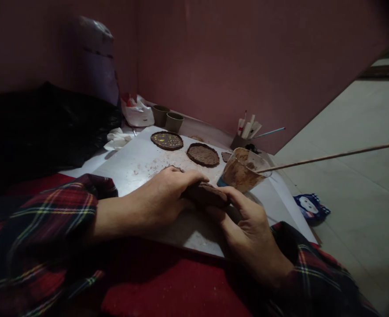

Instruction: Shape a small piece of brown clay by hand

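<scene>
My left hand and my right hand grip a dark brown, clay-like disc between them, tilted above a pale board. Its far side is hidden, and so are several of my fingertips. Just beyond it, two round brown discs with raised rims lie on the board: a speckled yellow disc and a plain disc. To the right stands a smeared clear cup holding brown matter, with a long thin stick leaning out of it.
Two dark round cups stand at the back by a white plastic bag. A pot of pens is at the back right against the pink wall. Black plastic lies left; a blue packet rests on the tiles.
</scene>
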The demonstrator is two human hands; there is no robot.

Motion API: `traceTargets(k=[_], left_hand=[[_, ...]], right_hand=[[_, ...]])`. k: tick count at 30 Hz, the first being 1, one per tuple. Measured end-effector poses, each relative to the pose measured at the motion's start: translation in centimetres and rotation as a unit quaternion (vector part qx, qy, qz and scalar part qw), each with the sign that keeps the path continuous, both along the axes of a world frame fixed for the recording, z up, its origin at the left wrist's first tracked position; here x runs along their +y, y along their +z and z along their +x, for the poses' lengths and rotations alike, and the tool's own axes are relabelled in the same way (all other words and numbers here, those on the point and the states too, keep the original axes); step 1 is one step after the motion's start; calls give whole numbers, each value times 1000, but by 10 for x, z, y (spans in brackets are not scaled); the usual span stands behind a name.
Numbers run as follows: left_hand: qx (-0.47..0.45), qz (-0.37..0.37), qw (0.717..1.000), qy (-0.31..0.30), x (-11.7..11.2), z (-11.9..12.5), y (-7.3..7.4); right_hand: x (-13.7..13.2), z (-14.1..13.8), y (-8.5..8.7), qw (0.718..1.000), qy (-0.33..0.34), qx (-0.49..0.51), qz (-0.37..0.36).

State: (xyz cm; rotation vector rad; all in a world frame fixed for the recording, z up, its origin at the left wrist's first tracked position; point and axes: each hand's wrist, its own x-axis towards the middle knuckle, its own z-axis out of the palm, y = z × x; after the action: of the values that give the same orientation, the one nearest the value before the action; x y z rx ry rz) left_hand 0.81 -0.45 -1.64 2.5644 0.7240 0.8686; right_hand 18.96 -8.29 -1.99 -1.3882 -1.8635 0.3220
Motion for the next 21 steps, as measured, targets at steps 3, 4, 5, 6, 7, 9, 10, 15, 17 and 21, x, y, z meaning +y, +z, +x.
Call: traceTargets(k=[3,4,5,6,7,9,10,15,17,21], left_hand=[[-3,4,1000,-6,-2,-1,2],[-14,7,1000,-8,-3,-1,3],[-28,12,999,-10,-4,-1,4],[-44,16,999,-11,-5,-2,6],[-62,18,998,-12,-6,-2,8],[-92,13,996,-13,-7,-2,10],[-98,11,995,-13,-7,-1,11],[-50,21,998,-24,-6,1,11],[-41,17,999,-23,-5,1,10],[-32,16,999,-24,-3,1,7]], right_hand=[[1,0,-1,1000,8,10,15],[0,0,-1,1000,11,17,18],[0,0,-1,999,12,24,23],[-1,0,-1,999,10,31,28],[-2,0,-1,999,5,36,33],[-3,0,-1,999,-6,36,38],[-3,0,-1,999,-11,33,39],[-3,0,-1,999,3,30,30],[-2,0,-1,999,15,21,22],[-2,-1,-1,1000,9,15,20]])
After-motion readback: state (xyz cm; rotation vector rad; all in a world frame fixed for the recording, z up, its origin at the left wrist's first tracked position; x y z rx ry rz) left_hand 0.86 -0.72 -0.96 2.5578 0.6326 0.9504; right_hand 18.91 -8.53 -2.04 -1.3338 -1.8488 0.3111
